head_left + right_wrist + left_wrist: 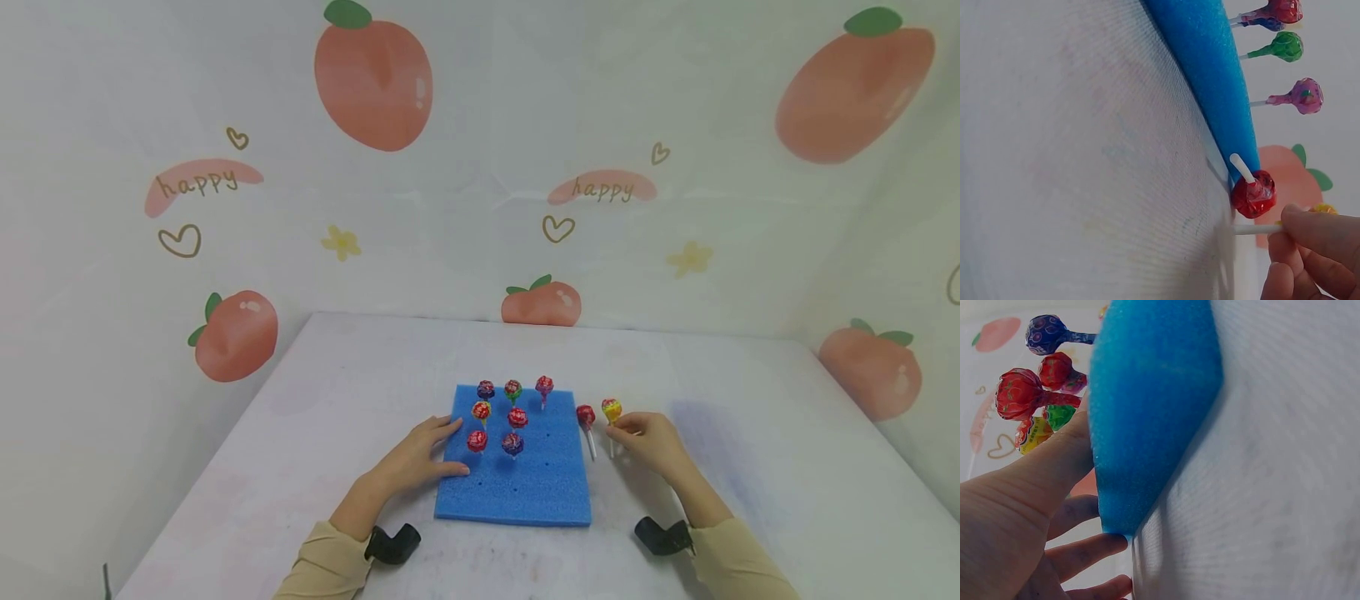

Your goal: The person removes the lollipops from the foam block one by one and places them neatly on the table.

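A blue foam board (517, 500) lies on the table with several wrapped lollipops standing in it by their sticks. My left hand (412, 457) rests along the board's left edge, thumb on its top and fingers spread at the side. To the right of the board, my right hand (652, 443) pinches a yellow-wrapped lollipop (611, 408) just below its candy, the white stick pointing down. A red lollipop (586, 415) lies on the table between that hand and the board. In the right wrist view thumb and fingers close around the yellow lollipop's stick (1257, 230).
Standing lollipops fill the far and left part of the board, among them a green one (1286, 47) and a purple-pink one (1305, 95). Small holes (547, 464) mark its right and near parts. A white printed backdrop (450, 225) rises behind the table (360, 358).
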The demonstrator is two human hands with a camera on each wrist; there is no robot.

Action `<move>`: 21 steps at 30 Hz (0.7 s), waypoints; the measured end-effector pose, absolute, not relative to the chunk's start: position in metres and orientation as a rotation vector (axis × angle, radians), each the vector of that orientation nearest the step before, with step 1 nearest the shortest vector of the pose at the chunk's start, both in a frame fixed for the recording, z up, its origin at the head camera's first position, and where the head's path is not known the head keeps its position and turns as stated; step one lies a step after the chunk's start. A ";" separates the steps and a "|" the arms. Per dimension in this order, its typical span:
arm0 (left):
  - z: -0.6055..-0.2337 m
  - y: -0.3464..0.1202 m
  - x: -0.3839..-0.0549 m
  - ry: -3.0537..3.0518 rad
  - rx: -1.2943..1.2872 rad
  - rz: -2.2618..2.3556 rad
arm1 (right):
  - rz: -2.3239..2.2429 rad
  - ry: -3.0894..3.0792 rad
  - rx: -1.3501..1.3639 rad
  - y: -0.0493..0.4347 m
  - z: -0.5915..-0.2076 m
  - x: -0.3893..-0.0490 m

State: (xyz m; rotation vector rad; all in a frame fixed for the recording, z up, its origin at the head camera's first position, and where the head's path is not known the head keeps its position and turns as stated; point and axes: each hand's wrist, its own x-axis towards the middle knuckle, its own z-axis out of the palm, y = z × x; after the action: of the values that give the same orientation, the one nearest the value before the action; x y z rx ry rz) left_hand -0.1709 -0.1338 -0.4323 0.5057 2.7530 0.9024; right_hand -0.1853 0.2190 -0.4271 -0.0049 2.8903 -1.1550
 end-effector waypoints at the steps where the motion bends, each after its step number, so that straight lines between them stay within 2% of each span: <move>1: -0.432 -0.134 -0.171 2.753 0.505 0.905 | -1.157 2.888 -0.004 0.219 -0.427 -0.186; 21: -0.432 -0.133 -0.170 2.744 0.495 0.908 | -1.177 2.817 0.054 0.219 -0.429 -0.188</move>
State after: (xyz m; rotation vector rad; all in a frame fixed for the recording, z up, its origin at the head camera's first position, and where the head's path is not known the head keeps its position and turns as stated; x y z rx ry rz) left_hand -0.1703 -0.1330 -0.4320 0.4950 2.7439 0.9084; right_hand -0.1884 0.2188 -0.4293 0.0539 2.8169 -1.1774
